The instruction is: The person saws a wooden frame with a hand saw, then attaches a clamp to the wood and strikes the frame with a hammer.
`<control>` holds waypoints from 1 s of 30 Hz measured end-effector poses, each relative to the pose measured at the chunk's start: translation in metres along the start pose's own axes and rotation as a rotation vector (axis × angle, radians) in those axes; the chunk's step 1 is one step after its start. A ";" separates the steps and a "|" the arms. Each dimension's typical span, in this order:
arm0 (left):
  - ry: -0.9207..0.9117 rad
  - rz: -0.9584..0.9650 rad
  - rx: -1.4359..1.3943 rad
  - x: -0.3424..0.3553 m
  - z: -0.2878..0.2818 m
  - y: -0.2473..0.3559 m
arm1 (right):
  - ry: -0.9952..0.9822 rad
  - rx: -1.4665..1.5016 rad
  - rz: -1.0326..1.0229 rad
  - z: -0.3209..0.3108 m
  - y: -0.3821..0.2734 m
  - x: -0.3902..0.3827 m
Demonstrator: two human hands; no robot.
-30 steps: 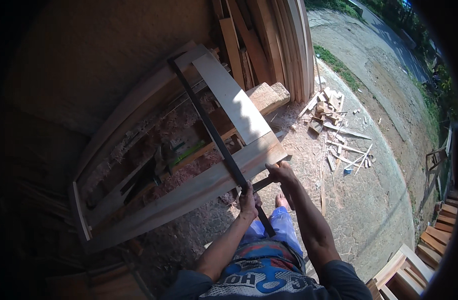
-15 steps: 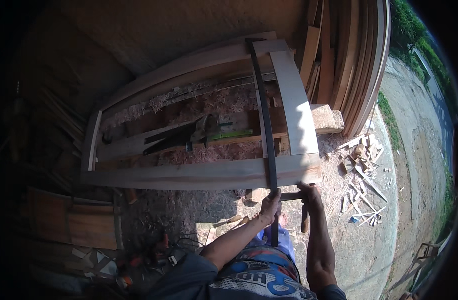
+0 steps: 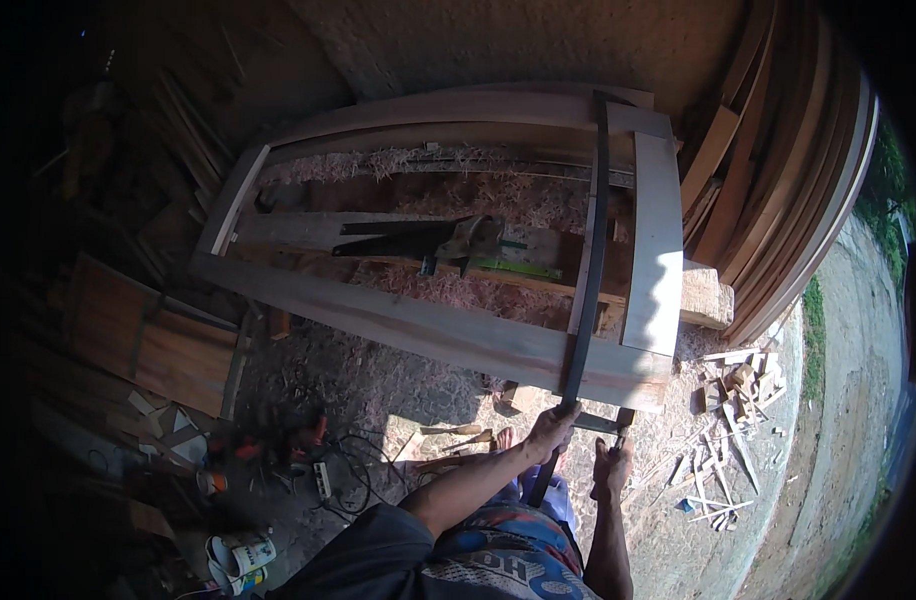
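Note:
A long dark bar clamp lies across a pale wooden frame, its far end over the frame's far rail. My left hand is wrapped round the clamp's bar just off the near rail, beside the sliding arm. That arm reaches right to the screw end by the frame's near right corner. Just below it my right hand is closed round the screw's handle, which the fingers mostly hide. Inside the frame's opening lie handsaws with a wooden grip and a bright green strip-shaped tool.
Tall boards lean at the right behind a thick timber block. Wood offcuts litter the ground at right. Cables, a power strip and a white bucket lie at lower left. Shavings cover the ground under the frame.
The view has swung, so the frame sits farther right and lower. My right hand has shifted from the clamp's screw end down onto its handle. The left hand keeps its hold.

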State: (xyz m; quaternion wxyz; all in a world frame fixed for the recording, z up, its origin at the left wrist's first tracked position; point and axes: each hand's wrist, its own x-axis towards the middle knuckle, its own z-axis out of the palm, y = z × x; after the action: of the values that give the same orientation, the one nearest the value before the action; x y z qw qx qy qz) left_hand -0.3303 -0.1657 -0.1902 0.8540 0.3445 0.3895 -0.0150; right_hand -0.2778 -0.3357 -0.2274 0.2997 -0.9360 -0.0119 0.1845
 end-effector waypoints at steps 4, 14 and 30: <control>0.008 -0.038 -0.026 -0.004 0.004 0.003 | -0.611 0.770 0.346 -0.047 -0.016 0.008; -0.020 0.057 0.277 0.004 -0.011 0.011 | 0.004 0.088 -0.032 0.008 0.013 0.003; 0.839 0.323 -0.691 0.163 -0.335 0.364 | 0.344 -0.143 0.060 -0.062 -0.093 -0.026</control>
State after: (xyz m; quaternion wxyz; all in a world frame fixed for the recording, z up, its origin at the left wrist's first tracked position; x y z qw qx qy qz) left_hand -0.3293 0.3521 -0.2437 0.6808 0.0767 0.6201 0.3822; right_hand -0.2718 -0.2971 -0.1190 0.2243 -0.9725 0.0544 0.0294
